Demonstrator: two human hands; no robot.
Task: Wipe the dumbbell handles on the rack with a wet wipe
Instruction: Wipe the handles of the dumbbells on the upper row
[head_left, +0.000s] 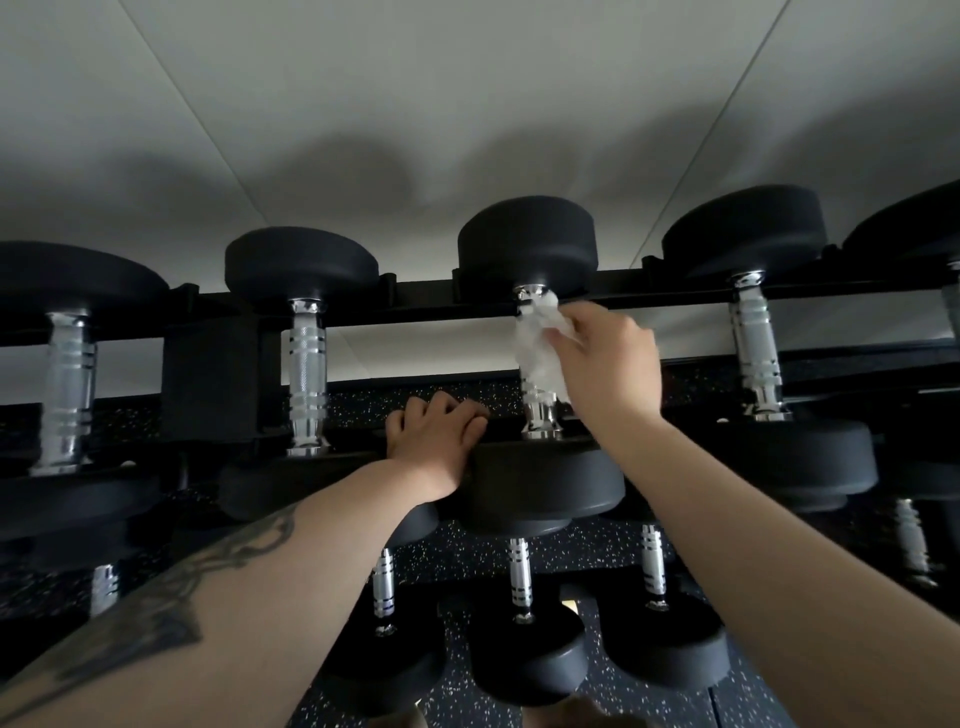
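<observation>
Black dumbbells with chrome handles lie in a row on the top tier of a black rack (208, 364). My right hand (605, 358) pinches a white wet wipe (537, 345) wrapped over the chrome handle of the middle dumbbell (540, 415). The wipe covers most of that handle; only its two ends show. My left hand (439, 444) grips the front rail of the rack, right beside the near head of that dumbbell (545, 483). Bare chrome handles stand to the left (306, 374) and to the right (756, 348).
A lower tier holds smaller dumbbells (519, 577) below my arms. Black speckled rubber floor (613, 551) shows beneath the rack. A pale wall (467, 104) rises right behind the rack. More dumbbells continue to the far left (67, 384) and right edge.
</observation>
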